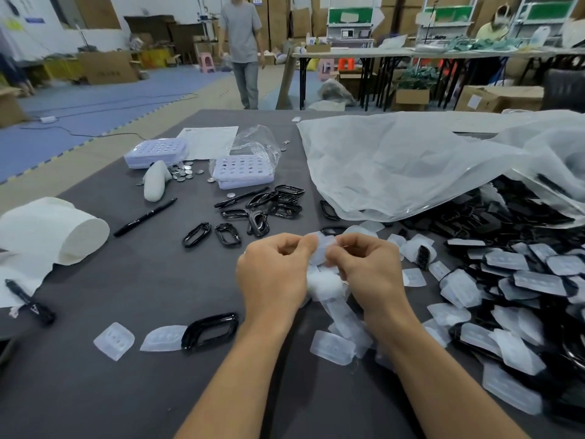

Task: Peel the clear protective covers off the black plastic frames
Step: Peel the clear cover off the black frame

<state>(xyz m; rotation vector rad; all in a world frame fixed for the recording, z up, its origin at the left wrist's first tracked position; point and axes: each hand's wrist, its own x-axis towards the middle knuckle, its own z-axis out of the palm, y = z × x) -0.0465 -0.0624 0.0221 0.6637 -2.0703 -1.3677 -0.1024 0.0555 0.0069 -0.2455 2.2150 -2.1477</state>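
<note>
Fingers of the left hand (272, 274) and right hand (367, 270) pinch one clear cover (324, 252) held between them.

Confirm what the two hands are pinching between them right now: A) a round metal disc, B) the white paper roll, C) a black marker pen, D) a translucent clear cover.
D: the left hand and right hand both pinch a clear cover at their fingertips, above the grey table.

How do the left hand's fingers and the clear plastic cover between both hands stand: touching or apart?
Touching. The head view shows fingers of the left hand pinching the clear plastic cover at its left edge, no gap.
</note>
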